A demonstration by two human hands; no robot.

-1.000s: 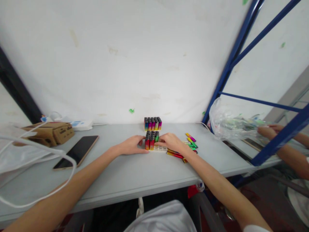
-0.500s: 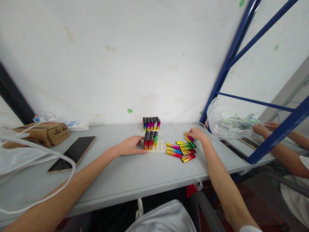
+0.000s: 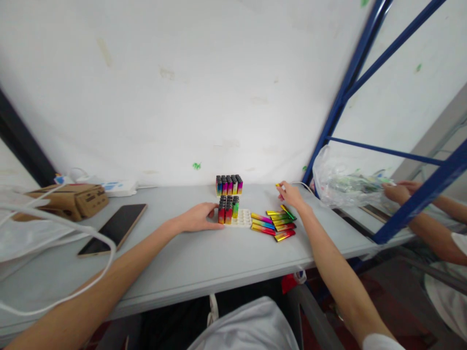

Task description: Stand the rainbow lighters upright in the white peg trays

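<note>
Our right hand (image 3: 291, 193) pinches a slim, shiny yellow-ended lighter (image 3: 278, 185), leaving fewer loose; whether our left hand (image 3: 197, 218) grips is unclear.

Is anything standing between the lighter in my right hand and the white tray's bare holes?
Nothing visible stands between the held lighter and the white tray; the loose lighters lie low on your side of that line.

Left fingers (image 3: 210, 209) beside upright lighters (image 3: 225, 214) in white tray (image 3: 243, 218); right fingers (image 3: 285, 188) pinch yellow-tipped lighter (image 3: 278, 184) beyond loose lighters (image 3: 285, 227).

Bare hands (image 3: 199, 218), white sleeve (image 3: 381, 342), pale grey garment (image 3: 250, 328)
</note>
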